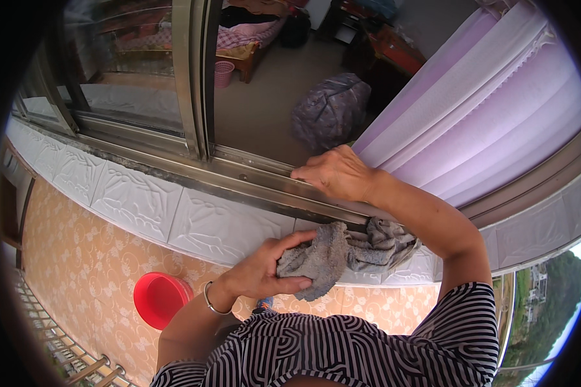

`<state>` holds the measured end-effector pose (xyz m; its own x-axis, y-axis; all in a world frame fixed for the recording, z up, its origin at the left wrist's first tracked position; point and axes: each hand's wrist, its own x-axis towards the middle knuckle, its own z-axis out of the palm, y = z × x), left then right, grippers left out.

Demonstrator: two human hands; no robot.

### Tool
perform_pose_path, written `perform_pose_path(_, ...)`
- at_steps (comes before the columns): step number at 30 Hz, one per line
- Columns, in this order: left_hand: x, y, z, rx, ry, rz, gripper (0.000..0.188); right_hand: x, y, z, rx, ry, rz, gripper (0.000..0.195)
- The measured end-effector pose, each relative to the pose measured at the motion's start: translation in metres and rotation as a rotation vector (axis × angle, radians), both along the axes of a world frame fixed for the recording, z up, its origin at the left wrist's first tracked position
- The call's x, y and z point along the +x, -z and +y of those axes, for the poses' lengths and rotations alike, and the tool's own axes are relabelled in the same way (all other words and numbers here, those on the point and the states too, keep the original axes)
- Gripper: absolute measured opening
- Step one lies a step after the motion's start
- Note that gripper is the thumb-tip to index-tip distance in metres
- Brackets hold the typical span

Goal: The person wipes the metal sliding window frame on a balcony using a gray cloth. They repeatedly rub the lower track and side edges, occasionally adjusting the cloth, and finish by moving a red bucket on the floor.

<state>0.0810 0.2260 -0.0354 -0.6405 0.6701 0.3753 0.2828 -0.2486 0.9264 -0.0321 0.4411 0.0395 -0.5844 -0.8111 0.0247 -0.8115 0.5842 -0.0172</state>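
Observation:
My left hand (266, 271) grips a grey terry cloth (319, 261) in front of the tiled ledge, thumb below and fingers above. Beside it on the ledge lies a second crumpled grey cloth (382, 246), just under my right forearm; the two cloths meet or overlap. My right hand (339, 174) is at the metal track (252, 176) of the sliding window, its fingers curled and the fingertips down at the rail. Whether anything is inside those fingers is hidden. A dark round spot shows in the track to the left of this hand.
Left of the opening stands a sliding glass panel (130, 72). A lilac curtain (479, 111) hangs at the right, close to my right arm. White embossed tiles (130, 198) face the ledge. A red bucket (160, 300) stands on the patterned floor. Indoors sits a patterned bundle (331, 109).

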Motion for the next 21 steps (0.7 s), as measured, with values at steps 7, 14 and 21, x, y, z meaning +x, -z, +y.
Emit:
perform_pose_path(7,0.002,-0.003,-0.003,0.000,0.006,-0.046,0.073,-0.001,-0.015,-0.005,0.044,-0.042,-0.005,0.030)
perform_pose_path(14,0.010,0.009,0.002,0.106,0.078,-0.113,0.071,0.040,-0.010,0.057,-0.479,0.346,-0.643,0.010)
perform_pose_path(21,0.009,-0.008,0.017,0.328,0.233,-0.357,0.081,0.108,-0.018,0.134,-0.505,0.632,-1.022,0.022)
